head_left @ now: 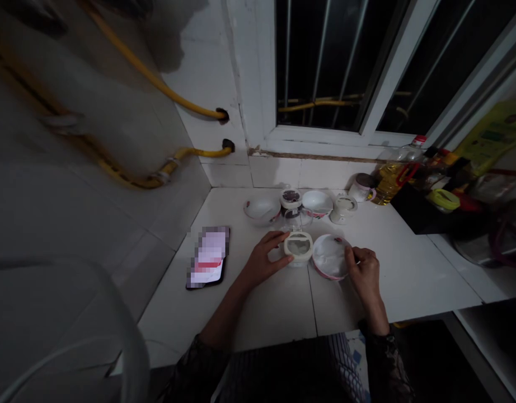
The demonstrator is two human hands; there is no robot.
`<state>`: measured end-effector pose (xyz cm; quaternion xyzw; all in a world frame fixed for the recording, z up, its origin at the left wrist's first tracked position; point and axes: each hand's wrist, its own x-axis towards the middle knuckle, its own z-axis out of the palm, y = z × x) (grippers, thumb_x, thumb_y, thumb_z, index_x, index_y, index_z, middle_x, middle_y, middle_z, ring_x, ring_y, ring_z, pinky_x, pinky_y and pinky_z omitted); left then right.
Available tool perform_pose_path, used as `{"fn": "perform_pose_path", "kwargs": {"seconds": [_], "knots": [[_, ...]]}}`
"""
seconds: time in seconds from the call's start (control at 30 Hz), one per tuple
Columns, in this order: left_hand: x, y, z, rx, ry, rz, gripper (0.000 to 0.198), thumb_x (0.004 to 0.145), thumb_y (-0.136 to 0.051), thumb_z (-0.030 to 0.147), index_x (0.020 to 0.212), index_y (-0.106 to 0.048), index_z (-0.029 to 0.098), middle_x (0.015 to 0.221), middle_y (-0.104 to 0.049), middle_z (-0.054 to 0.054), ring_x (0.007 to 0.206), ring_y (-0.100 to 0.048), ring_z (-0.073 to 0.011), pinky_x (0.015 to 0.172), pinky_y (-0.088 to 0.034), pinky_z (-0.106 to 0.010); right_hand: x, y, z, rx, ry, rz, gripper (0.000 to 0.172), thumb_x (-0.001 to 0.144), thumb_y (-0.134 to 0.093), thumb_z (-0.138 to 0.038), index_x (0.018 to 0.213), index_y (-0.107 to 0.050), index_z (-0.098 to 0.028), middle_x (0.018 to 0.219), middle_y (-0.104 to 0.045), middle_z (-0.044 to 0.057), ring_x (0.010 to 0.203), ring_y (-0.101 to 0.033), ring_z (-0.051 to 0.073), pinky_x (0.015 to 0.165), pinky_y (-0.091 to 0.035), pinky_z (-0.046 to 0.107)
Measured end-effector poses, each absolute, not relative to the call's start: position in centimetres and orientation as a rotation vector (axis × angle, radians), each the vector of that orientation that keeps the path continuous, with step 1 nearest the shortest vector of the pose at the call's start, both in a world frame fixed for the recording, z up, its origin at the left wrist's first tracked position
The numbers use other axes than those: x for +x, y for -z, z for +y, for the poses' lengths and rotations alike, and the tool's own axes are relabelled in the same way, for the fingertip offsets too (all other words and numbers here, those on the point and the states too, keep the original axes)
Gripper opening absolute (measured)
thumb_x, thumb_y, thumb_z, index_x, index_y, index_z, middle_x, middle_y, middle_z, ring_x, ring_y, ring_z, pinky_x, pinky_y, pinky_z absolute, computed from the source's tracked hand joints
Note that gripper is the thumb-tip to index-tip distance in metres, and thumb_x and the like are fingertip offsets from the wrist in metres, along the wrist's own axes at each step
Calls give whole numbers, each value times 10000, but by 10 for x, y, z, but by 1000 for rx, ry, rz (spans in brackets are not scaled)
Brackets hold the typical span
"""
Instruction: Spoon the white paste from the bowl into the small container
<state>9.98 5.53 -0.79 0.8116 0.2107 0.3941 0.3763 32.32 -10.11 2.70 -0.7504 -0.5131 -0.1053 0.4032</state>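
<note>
My left grip (262, 260) is on the pale-rimmed jar (299, 245): thumb on its near corner, fingers on the far one, jar upright on the bench (275, 313). Its clear lid (307, 217) is flipped up at the edge away from me. Greyish-white stuff shows inside, too dim to identify.

My right grip (364, 274) is narrow, thumb and fingertips pinched at the right rim of the pink-edged bowl (326, 274). Can't tell whether it's on the rim itself or on something thin. That bowl sits between both grips, just right of the jar; inside looks white.

Beyond the left grip: another bowl (262, 220), then a dark-filled jar (291, 197). Beyond the gap between grips: a third bowl (320, 212) and a white-topped jar (344, 210). Past the right grip, further back: a dark-lidded mug (361, 189) with pink handle, oil bottle (386, 182) just beside it.

Phone (208, 257), screen lit, lies left of the left grip, well apart from the jar.
</note>
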Motion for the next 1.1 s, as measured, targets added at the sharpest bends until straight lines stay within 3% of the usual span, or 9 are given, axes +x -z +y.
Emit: {"fn": "perform_pose_path", "kwargs": {"seconds": [0.17, 0.33, 0.53, 0.67, 0.9, 1.1], "knots": [[101, 9, 56, 2080, -1032, 521, 497, 818, -718, 341, 1302, -619, 286, 1249, -619, -88, 1134, -615, -235, 923, -561, -390, 316, -30, -97, -1871, 222, -1299, 447, 911, -436, -427, 511, -441, -228, 449, -438, -29, 522, -453, 144, 661, -383, 310], [100, 9, 56, 2089, -1014, 526, 502, 826, -714, 357, 1313, -612, 290, 1253, -619, -90, 1137, -613, -232, 963, -543, -400, 322, -32, -101, -1910, 148, -1178, 473, 893, -455, -429, 483, -332, -229, 451, -330, -53, 475, -324, 108, 554, -319, 276], [101, 10, 56, 2080, -1022, 536, 501, 819, -717, 353, 1303, -621, 273, 1257, -620, -91, 1139, -611, -234, 947, -550, -390, 330, -29, -108, -1914, 23, -1051, 466, 898, -452, -476, 519, -421, -206, 471, -321, -57, 492, -339, 96, 501, -280, 244], [100, 9, 56, 2091, -1003, 524, 507, 820, -719, 336, 1312, -614, 273, 1259, -620, -93, 1143, -611, -232, 940, -552, -379, 331, -27, -108, -1917, 6, -1041, 480, 886, -455, -501, 511, -402, -206, 474, -298, -58, 492, -315, 92, 486, -259, 242], [101, 11, 57, 2100, -1042, 522, 519, 810, -726, 318, 1315, -609, 284, 1259, -622, -84, 1130, -618, -229, 925, -562, -382, 330, -28, -107, -1935, 33, -1055, 468, 893, -433, -492, 517, -379, -219, 472, -290, -61, 481, -305, 96, 491, -263, 250], [101, 10, 57, 2121, -1039, 522, 519, 817, -722, 320, 1321, -604, 281, 1260, -623, -84, 1138, -618, -230, 934, -561, -384, 329, -33, -106, -1970, 268, -1236, 460, 886, -432, -459, 491, -366, -232, 442, -356, -42, 486, -368, 124, 593, -341, 289]]}}
